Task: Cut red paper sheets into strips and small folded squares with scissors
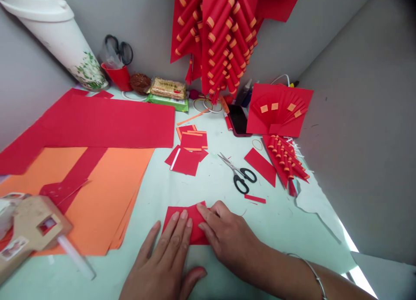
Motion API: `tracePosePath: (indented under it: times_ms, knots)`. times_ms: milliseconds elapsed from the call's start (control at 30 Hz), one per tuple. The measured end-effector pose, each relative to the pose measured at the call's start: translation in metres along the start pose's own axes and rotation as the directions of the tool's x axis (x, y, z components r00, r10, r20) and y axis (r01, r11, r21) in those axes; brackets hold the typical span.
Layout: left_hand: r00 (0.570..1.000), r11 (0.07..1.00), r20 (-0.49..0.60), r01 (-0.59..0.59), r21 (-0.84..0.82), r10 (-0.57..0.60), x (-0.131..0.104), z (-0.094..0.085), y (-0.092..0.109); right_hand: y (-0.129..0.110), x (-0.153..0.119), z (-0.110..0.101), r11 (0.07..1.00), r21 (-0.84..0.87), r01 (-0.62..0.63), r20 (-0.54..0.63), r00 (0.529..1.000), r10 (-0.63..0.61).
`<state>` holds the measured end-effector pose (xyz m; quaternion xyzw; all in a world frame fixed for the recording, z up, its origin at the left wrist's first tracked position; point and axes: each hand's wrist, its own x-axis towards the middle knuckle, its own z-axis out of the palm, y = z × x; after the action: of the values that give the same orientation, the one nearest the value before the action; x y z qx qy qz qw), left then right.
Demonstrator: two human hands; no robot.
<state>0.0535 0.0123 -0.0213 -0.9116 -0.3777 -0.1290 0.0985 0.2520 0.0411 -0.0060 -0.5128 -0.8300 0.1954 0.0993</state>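
Note:
A piece of red paper (196,231) lies on the table in front of me, with a small corner standing up at its top edge. My left hand (164,259) rests flat over its left part, fingers stretched out and thumb apart. On the right side, my right hand (229,235) has its fingers curled in, with index finger and thumb pressed on the paper; part of the sheet is hidden under both hands. Just beyond lie black-handled scissors (238,173), slightly apart at the blades, and a narrow red strip (255,199).
Red squares with orange strips (191,140) lie ahead. Orange sheets (97,213) and long red paper (130,122) cover the left, beside a hot glue gun (35,230). Firecracker decorations (224,40) hang at the back. A phone (238,119) and a red fan card (281,111) are back right.

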Motion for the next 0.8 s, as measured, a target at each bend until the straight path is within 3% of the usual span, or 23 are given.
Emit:
tracePosePath:
  times_ms: [100, 233, 400, 567, 667, 800]
  knots:
    - [1.000, 1.000, 0.011, 0.000, 0.001, 0.000, -0.001, -0.002, 0.001, 0.000, -0.003, 0.000, 0.997, -0.061, 0.041, -0.075, 0.996, -0.045]
    - [1.000, 1.000, 0.022, 0.001, -0.005, -0.001, -0.005, -0.002, 0.002, -0.002, -0.008, 0.000, 0.964, -0.084, 0.253, -0.216, 0.939, -0.266]
    - [1.000, 1.000, 0.027, 0.006, -0.014, -0.006, -0.006, -0.002, 0.003, -0.004, -0.010, 0.004, 0.884, -0.090, 0.458, -0.214, 0.858, -0.467]
    - [0.992, 0.986, -0.026, 0.120, -0.112, -0.124, 0.003, -0.007, 0.006, 0.001, -0.013, 0.006, 0.835, -0.101, 0.541, -0.133, 0.824, -0.550]
    - [0.982, 0.971, -0.010, 0.183, -0.155, -0.187, 0.004, -0.006, 0.008, 0.002, -0.016, 0.004, 0.824, -0.126, 0.552, -0.145, 0.811, -0.566]
    - [0.990, 0.982, 0.036, 0.143, -0.126, -0.139, 0.000, -0.003, 0.008, 0.001, -0.022, 0.006, 0.832, -0.188, 0.523, -0.190, 0.811, -0.553]
